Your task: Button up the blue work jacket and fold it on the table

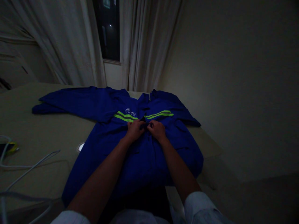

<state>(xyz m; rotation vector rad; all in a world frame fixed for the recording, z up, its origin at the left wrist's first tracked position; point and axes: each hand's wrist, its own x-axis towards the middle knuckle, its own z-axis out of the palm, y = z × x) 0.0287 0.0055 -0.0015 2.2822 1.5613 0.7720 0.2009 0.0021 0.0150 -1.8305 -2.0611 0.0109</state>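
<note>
Tbl [51, 133] — blue jacket [148, 152] spread under both hands [135, 129], pinched mid-front.

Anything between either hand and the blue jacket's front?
Nothing visible: the left hand and right hand both pinch the front of the blue jacket directly. The white cable lies off to the left, clear of both.

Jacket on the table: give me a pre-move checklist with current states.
1. Blue cloth jacket front side up on the pale table: ok
2. Left grip and right grip both at the front opening: ok
3. What exactly the fingertips pinch: cannot tell, too dark
4. White cable apart from the jacket: ok
5. Round white object clear of the jacket: not ok, partly hidden by it
6. Lighting: not ok, dim
</note>
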